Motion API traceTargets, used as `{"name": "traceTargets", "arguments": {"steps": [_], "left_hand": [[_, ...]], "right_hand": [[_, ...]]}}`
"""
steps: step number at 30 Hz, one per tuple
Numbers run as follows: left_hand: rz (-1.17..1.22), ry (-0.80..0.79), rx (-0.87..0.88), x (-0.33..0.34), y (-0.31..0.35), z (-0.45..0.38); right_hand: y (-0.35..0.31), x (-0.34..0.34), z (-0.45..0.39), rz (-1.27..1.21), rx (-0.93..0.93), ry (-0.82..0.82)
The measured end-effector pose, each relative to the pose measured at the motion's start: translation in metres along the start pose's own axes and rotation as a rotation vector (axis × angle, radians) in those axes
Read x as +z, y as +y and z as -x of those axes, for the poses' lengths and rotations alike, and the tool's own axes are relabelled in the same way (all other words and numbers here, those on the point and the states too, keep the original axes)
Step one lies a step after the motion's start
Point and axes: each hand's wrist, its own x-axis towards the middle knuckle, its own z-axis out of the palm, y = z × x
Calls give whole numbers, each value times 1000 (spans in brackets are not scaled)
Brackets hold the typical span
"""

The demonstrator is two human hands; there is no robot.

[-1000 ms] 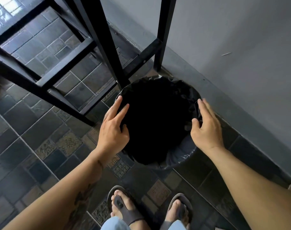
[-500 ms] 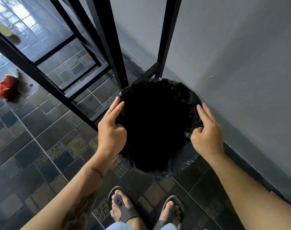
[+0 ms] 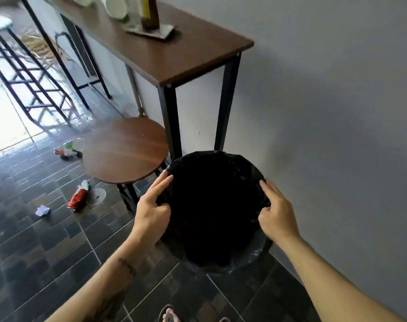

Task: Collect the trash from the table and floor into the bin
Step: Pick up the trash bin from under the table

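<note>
A round bin (image 3: 215, 163) lined with a black plastic bag sits in front of me, its inside dark. My left hand (image 3: 151, 211) grips the left rim and my right hand (image 3: 276, 214) grips the right rim, both pinching the bag. On the tiled floor to the left lie a crushed red can (image 3: 77, 199), a crumpled white paper ball (image 3: 42, 210) and a red, green and white wrapper (image 3: 66, 151). The brown table (image 3: 198, 56) against the wall carries a bottle (image 3: 149, 12) on a flat tray and pale containers, all blurred.
A round wooden stool (image 3: 126, 148) stands just left of the bin, touching distance from my left hand. Black metal stools (image 3: 35, 73) stand further back left. The grey wall (image 3: 337, 112) runs close along the right. My sandalled foot (image 3: 169, 316) shows at the bottom.
The bin has come up off the floor with both hands closing on its rim. My view has risen from under the table, bringing the tabletop, stool and floor litter into sight.
</note>
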Motion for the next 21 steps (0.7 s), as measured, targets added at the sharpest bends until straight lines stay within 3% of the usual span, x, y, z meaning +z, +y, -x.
{"name": "traceTargets", "arguments": {"steps": [7,11,21], "left_hand": [[103,89,85,-34,108,44],[10,153,120,-65,136,59],[57,272,48,-148,170,59]], "right_hand": [[-84,-74,35,-29,-136,36],[-125,-85,48,-8,-210,46],[-216,-75,50,23,-360,37]]}}
